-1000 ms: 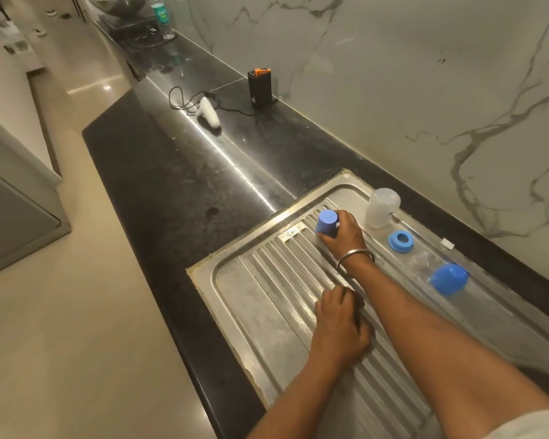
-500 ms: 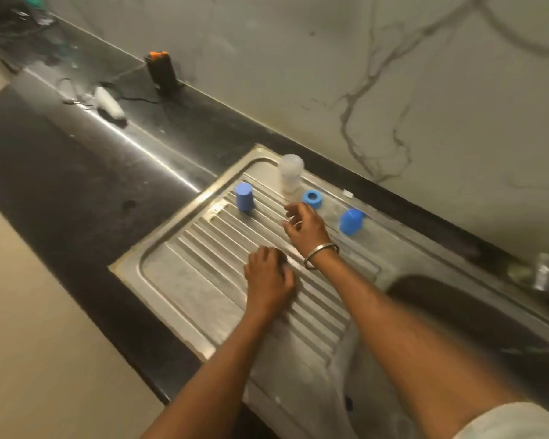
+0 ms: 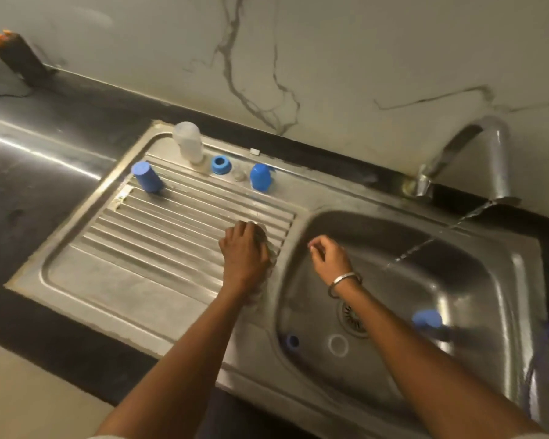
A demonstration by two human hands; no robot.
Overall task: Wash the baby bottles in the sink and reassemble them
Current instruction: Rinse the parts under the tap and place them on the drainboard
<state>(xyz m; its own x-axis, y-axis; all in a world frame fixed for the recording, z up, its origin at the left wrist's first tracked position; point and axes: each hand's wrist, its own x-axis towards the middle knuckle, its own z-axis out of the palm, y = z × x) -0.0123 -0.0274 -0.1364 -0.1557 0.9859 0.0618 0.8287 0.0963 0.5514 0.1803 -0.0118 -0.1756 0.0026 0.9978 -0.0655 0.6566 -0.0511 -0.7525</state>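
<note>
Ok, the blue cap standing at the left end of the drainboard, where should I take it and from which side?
Take the blue cap across its cylindrical sides, near the top, coming down from above. It stands upright on its open end with the closed end up, alone on the ribbed drainboard, so both sides look free for a grip.
</note>
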